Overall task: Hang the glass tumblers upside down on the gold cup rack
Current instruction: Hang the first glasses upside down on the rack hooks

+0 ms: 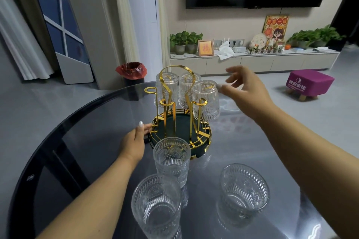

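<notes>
The gold cup rack [179, 122] with a dark round tray base stands in the middle of the glass table [77, 141]. Three ribbed glass tumblers hang upside down on its far pegs, at the left [166, 87], middle [187, 88] and right [206, 101]. Near me, three more tumblers stand upright: one by the rack's base [172, 161], one at front left [156, 205], one at front right [243, 192]. My left hand [135, 139] rests against the rack's left rim. My right hand [244, 91] hovers, fingers spread, just right of the rightmost hung tumbler, thumb by its top.
A bin with a red bag [132, 72] stands beyond the table's far edge. A purple stool [308, 83] is on the floor at right. A low cabinet [252, 62] with plants runs along the back wall under a television.
</notes>
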Available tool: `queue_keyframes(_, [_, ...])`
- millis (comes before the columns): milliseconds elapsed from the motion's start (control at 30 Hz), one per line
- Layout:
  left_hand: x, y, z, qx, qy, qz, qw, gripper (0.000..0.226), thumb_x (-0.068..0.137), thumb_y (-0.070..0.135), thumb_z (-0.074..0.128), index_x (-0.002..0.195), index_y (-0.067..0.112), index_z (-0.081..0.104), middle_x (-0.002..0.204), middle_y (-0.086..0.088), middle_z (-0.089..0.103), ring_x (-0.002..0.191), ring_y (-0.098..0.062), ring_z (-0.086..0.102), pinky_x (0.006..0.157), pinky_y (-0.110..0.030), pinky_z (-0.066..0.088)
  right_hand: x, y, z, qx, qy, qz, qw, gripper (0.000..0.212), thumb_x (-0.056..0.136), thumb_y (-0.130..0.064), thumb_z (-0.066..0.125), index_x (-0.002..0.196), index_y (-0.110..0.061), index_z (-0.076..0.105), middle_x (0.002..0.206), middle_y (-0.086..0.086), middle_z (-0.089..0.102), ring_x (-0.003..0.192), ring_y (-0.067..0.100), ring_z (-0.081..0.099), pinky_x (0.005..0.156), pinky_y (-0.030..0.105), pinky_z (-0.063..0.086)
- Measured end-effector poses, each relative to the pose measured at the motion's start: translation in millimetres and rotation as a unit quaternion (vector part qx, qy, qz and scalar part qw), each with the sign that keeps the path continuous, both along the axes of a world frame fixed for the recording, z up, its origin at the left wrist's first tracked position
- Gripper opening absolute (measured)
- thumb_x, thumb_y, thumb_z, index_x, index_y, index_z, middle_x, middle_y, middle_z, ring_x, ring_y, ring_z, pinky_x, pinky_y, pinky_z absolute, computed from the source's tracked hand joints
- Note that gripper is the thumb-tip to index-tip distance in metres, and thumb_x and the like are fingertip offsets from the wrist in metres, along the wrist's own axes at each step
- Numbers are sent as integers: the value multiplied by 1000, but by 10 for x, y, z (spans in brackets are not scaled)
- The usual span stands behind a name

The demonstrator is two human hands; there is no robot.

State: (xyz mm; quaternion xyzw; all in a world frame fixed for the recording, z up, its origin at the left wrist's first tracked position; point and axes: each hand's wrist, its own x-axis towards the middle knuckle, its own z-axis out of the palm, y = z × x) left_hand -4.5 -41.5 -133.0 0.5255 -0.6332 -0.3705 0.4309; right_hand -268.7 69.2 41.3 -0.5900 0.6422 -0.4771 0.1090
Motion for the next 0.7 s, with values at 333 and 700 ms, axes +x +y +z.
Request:
queue_keyframes(333, [-7, 3, 7, 6, 23, -4, 1000, 61, 90, 64, 19, 108, 34, 68, 118, 0, 70, 115, -17, 61, 93, -34, 40, 753, 407, 346, 143, 178, 132, 965, 34, 83, -54, 59, 96, -23, 61, 84, -5, 60, 75, 11, 57, 63, 28, 48])
queue_keyframes(700, [-2, 10, 37, 9, 16, 2, 1000, 65, 86, 66, 18, 109, 32, 69, 118, -1, 70, 116, -18, 60, 92, -34, 37, 1284, 192, -163, 328, 450, 144, 818, 92, 77, -79, 43, 142, -13, 37, 115, 5, 65, 101, 25, 62, 78, 34, 49])
